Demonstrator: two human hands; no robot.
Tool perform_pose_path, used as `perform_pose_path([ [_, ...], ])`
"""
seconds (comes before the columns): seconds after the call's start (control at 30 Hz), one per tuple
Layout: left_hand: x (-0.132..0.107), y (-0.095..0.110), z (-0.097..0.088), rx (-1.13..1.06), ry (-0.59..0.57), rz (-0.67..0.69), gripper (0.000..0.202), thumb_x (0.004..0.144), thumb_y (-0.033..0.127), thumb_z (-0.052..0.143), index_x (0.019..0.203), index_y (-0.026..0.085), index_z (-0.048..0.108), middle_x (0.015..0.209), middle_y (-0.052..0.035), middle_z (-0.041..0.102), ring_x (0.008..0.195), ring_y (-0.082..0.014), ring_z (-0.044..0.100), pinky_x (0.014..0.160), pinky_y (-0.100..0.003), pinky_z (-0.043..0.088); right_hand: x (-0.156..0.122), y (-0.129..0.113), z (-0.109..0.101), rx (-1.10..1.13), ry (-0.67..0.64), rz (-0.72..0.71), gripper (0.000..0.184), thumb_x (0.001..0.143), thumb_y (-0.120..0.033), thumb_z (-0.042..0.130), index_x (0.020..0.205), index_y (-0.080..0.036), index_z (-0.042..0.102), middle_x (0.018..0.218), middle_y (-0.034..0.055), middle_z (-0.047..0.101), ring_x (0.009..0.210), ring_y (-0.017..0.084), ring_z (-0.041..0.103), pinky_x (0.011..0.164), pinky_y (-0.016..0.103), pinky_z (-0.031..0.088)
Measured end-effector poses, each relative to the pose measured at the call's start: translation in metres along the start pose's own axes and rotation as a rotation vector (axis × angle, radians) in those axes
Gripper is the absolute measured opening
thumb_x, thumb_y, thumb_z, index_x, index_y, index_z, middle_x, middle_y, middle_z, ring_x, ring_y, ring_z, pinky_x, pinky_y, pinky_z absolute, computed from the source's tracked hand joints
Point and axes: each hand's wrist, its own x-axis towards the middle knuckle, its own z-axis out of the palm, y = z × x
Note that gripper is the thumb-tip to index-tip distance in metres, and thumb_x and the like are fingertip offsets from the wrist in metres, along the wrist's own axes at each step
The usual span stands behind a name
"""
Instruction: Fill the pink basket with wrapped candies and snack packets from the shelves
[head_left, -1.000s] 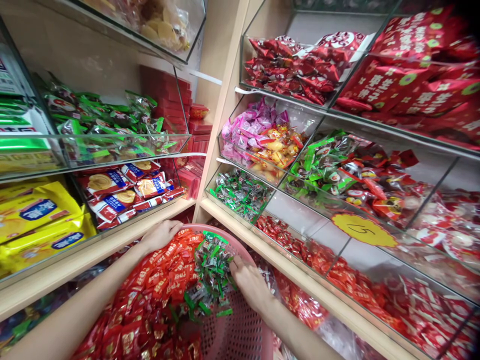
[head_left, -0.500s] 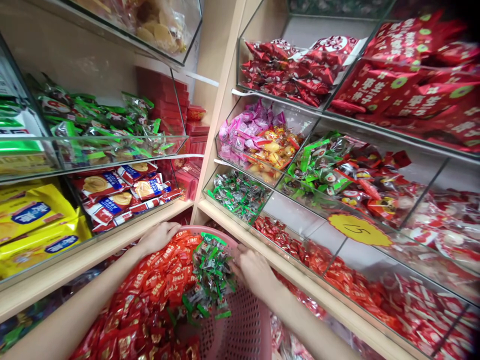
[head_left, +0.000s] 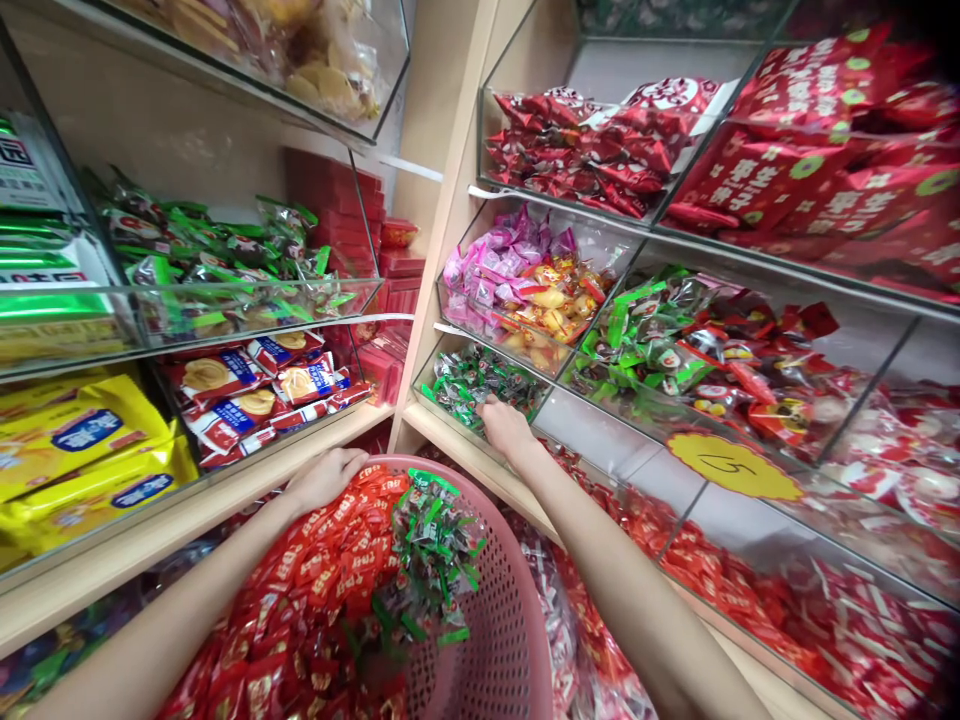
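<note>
A pink perforated plastic basket (head_left: 517, 600) stands below me, holding many red-wrapped candies (head_left: 300, 580) and a smaller heap of green-and-clear wrapped candies (head_left: 435, 545). My left hand (head_left: 334, 477) is closed over the basket's far left rim, its fingertips partly hidden. Up and to the right, my right hand (head_left: 508, 425) reaches over the front edge of a clear bin of small green-wrapped candies (head_left: 461, 378). Its fingers are bent down among these candies and mostly hidden, so I cannot see whether they hold any.
Wooden shelves with clear-walled bins meet in a corner ahead. Purple packets (head_left: 495, 265), red bags (head_left: 577, 140) and a yellow price tag (head_left: 733, 465) are on the right. Yellow packs (head_left: 90, 440) and red-and-blue biscuit packs (head_left: 232, 385) sit on the left. Shelf edges border the basket.
My right hand has moved from the basket's right side up and forward into the bin of green candies. My left hand stays on the rim. The view has shifted slightly.
</note>
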Motion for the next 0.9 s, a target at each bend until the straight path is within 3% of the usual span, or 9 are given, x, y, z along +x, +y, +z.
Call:
perform_pose_path([
  [0.17, 0.001, -0.001, 0.001, 0.001, 0.004, -0.017, 0.044, 0.08, 0.051, 0.032, 0.087, 0.024, 0.066, 0.087, -0.0022, 0.07, 0.084, -0.0219, 0.062, 0.081, -0.028, 0.042, 0.004, 0.002, 0.006, -0.006, 0.012, 0.017, 0.031, 0.085, -0.006, 0.032, 0.096, -0.015, 0.059, 0.096, 0.0112, 0.059, 0.093, 0.019, 0.059, 0.073, 0.025, 0.044],
  [0.33, 0.002, -0.002, 0.001, 0.002, 0.005, -0.014, 0.042, 0.078, 0.052, 0.034, 0.082, 0.024, 0.066, 0.086, -0.002, 0.07, 0.083, -0.0221, 0.062, 0.079, -0.027, 0.043, -0.011, 0.003, -0.01, -0.001, 0.072, 0.024, 0.028, 0.088, -0.012, 0.032, 0.096, -0.016, 0.058, 0.1, 0.0105, 0.056, 0.092, 0.02, 0.057, 0.071, 0.025, 0.042],
  [0.4, 0.002, -0.003, 0.001, 0.001, -0.003, -0.011, 0.042, 0.078, 0.052, 0.034, 0.08, 0.024, 0.065, 0.084, -0.0016, 0.07, 0.082, -0.0217, 0.062, 0.078, -0.028, 0.043, -0.026, 0.0, -0.019, 0.067, 0.142, 0.023, 0.026, 0.09, -0.018, 0.032, 0.096, -0.017, 0.057, 0.098, 0.0094, 0.056, 0.091, 0.019, 0.056, 0.07, 0.025, 0.041],
  [0.5, 0.002, -0.003, 0.002, -0.004, -0.011, -0.005, 0.043, 0.079, 0.052, 0.033, 0.079, 0.024, 0.065, 0.083, -0.0013, 0.07, 0.081, -0.0213, 0.062, 0.078, -0.028, 0.043, -0.056, -0.012, -0.021, 0.338, 0.251, -0.04, 0.026, 0.091, -0.025, 0.032, 0.093, -0.018, 0.057, 0.094, 0.0073, 0.056, 0.085, 0.016, 0.056, 0.071, 0.024, 0.04],
  [0.67, 0.002, -0.002, 0.002, -0.032, 0.001, -0.011, 0.043, 0.078, 0.052, 0.034, 0.086, 0.024, 0.066, 0.089, -0.001, 0.07, 0.085, -0.0214, 0.061, 0.079, -0.027, 0.043, -0.099, -0.053, 0.009, 0.841, 0.2, -0.247, 0.021, 0.089, -0.026, 0.041, 0.086, -0.02, 0.06, 0.083, 0.0018, 0.06, 0.077, 0.012, 0.055, 0.07, 0.022, 0.04],
  [0.9, 0.001, -0.001, 0.003, -0.035, 0.006, -0.01, 0.044, 0.079, 0.052, 0.033, 0.089, 0.024, 0.066, 0.09, -0.0007, 0.07, 0.086, -0.0215, 0.061, 0.081, -0.026, 0.043, -0.114, -0.091, 0.051, 0.972, 0.037, -0.291, 0.017, 0.086, -0.027, 0.047, 0.086, -0.02, 0.063, 0.079, 0.0004, 0.062, 0.071, 0.011, 0.055, 0.067, 0.021, 0.04],
])
